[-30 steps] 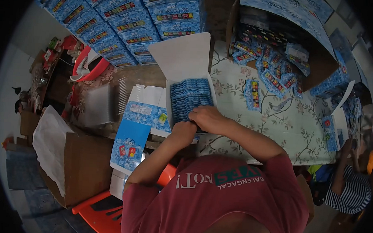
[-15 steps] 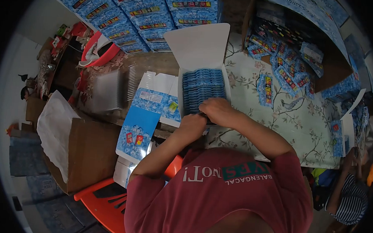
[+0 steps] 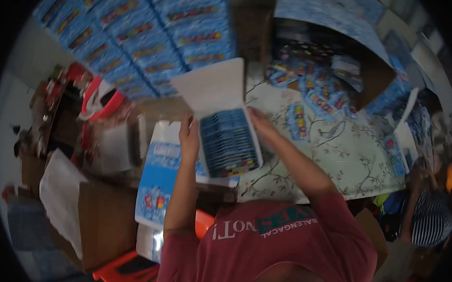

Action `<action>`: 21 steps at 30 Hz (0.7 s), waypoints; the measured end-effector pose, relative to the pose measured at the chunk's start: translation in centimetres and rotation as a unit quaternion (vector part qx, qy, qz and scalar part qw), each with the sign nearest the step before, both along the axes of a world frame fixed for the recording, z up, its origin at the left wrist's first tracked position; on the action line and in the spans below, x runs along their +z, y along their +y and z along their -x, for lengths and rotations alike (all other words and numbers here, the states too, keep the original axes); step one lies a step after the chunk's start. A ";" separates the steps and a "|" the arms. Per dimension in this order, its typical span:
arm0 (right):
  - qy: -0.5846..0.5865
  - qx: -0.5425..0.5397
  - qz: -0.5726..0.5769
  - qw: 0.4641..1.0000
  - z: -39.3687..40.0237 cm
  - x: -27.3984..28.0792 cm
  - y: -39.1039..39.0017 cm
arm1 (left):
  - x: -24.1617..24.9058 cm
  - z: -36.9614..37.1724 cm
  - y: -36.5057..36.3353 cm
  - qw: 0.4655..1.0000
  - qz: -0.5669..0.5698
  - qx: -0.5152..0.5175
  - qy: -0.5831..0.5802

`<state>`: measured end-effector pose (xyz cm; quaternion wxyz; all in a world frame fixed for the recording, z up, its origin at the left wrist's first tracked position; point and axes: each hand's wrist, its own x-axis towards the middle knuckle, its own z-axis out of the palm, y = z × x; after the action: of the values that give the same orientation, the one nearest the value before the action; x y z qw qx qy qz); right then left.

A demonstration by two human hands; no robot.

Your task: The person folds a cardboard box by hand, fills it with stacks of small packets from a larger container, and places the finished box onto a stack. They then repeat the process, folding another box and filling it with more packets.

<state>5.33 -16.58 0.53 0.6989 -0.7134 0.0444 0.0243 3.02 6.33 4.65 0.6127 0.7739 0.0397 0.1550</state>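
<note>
An open white carton (image 3: 221, 101) with its lid raised is packed with a row of blue sachets (image 3: 229, 141), their colourful printed ends showing at the near side. My left hand (image 3: 189, 137) presses along the carton's left wall, fingers extended. On the opposite wall, my right hand (image 3: 260, 123) grips near the upper right corner. Together the two hands hold the carton between them, slightly tilted. Flat blue-and-white printed cartons (image 3: 158, 181) lie beside and partly beneath it. Motion blurs the view somewhat.
Stacked blue boxes (image 3: 149, 40) rise at the back left. A large cardboard box (image 3: 377, 90) spills loose sachets (image 3: 323, 97) onto the flowered tablecloth (image 3: 332, 167). A brown box (image 3: 109, 216) stands at left; another person (image 3: 426, 218) sits at far right.
My hands have left the sachets at the carton's near end and moved to its two sides. The carton is now turned slightly and tilted, and the whole view has shifted.
</note>
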 end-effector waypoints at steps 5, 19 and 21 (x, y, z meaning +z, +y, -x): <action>0.026 0.068 -0.059 0.996 -0.9 1.0 0.0 | -1.8 -4.1 -0.1 0.971 0.186 -0.058 0.135; 0.033 0.070 0.121 0.990 -2.5 -1.0 2.7 | -3.6 -6.4 0.8 0.953 -0.251 -0.128 0.115; 0.000 0.010 0.103 0.995 0.1 -0.3 1.8 | -5.6 -6.1 0.6 0.992 -0.081 -0.097 0.005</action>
<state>5.19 -14.80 0.26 0.6218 -0.7818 0.0391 0.0264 9.14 6.95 -1.00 0.5601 0.8219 -0.0457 0.0935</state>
